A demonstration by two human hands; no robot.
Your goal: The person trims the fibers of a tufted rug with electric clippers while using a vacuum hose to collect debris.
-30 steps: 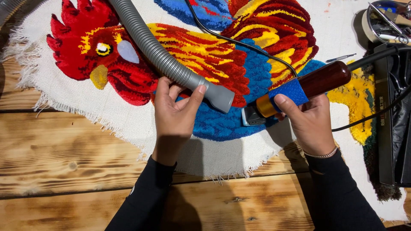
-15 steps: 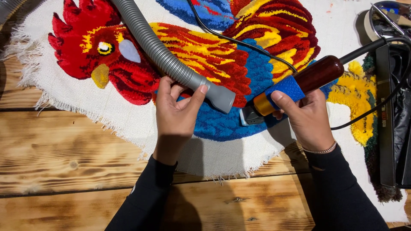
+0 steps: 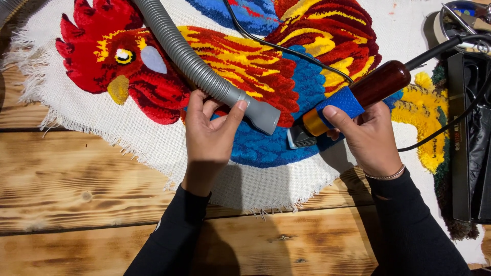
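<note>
near the wooden table point(image 3: 76, 189) edge, the left hand point(image 3: 209, 135) wraps its fingers round the grey vacuum hose point(image 3: 204, 71), nozzle aimed at the blue pile. the right hand point(image 3: 365, 138) grips the carving trimmer point(image 3: 353, 99), fingers closed, blade meeting the rooster rug point(image 3: 266, 66) beside the nozzle, likely catching fluff.

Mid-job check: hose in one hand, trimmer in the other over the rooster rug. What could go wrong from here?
1. The trimmer head sits right beside the hose nozzle over the blue pile; they could knock together, or the head could cut too deep.
2. The black cord lies across the rug near the trimmer and might snag.
3. The left hand thumb rests near the nozzle end, close to the trimmer that the right hand holds.
</note>
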